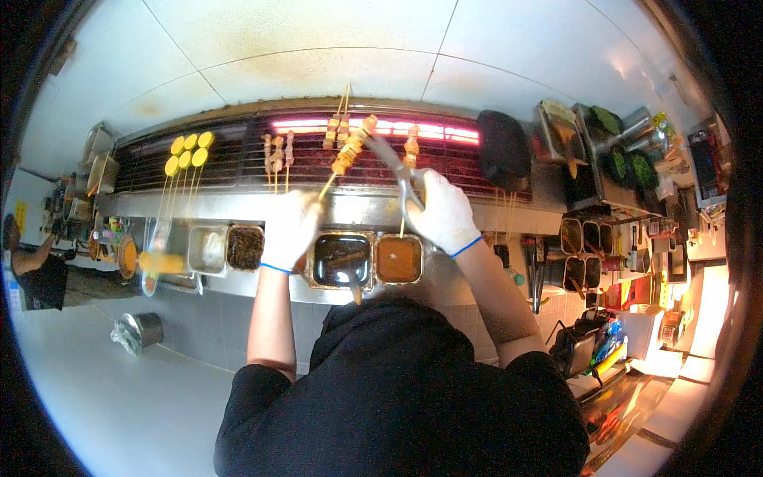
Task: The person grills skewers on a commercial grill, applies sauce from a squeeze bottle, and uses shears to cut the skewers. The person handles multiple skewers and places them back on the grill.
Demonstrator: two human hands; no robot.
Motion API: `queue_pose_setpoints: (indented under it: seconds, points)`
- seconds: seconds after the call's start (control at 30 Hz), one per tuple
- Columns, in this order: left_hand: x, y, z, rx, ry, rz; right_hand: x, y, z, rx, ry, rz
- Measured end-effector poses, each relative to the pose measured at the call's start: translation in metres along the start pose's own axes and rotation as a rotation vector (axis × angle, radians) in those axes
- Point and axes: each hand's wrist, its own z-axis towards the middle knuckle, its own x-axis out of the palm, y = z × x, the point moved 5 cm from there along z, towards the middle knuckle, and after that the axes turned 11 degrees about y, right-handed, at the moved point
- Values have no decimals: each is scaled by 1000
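Observation:
My left hand (293,226), in a white knit glove with a blue cuff, grips the wooden stick of a meat skewer (354,146). The skewer slants up and to the right above the grill (256,164). Also gloved in white, my right hand (444,211) is closed around the handles of scissors (407,182). Their blurred blades reach up and left beside the skewer's upper pieces; whether they touch the meat I cannot tell. Behind the scissors, another meat skewer (411,146) lies on the grill. Two more skewers (337,131) with yellowish and brown pieces rest farther back.
Three small meat skewers (278,154) and several yellow round-slice skewers (189,152) lie on the grill's left. A black slab-like object (503,149) covers its right end. Nearer me stand a dark sauce pan (341,259) and a red-brown seasoning pan (399,259). A person (40,271) is at far left.

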Motion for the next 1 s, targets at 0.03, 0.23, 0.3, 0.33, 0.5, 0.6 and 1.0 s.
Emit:
queue_pose_setpoints:
  seconds: [0.03,0.23,0.3,0.33,0.5,0.6,1.0]
  points:
    - [-3,-8,2,21,-29,12,4,5,-3,-29,6,-59]
    - [-21,-39,6,47,-98,30,8,6,-6,-12,-82,-168]
    - [-28,-44,7,96,-107,89,4,1,-7,17,-65,-211]
    - [-31,-45,8,100,-100,120,-1,0,-9,-13,-75,-204]
    - [-48,-51,12,216,-144,203,-25,2,-14,-119,-103,-324]
    - [-54,-54,14,239,-137,270,-30,3,-12,-118,-47,-408]
    - [-33,-44,31,119,-36,110,-11,1,-4,47,88,-95]
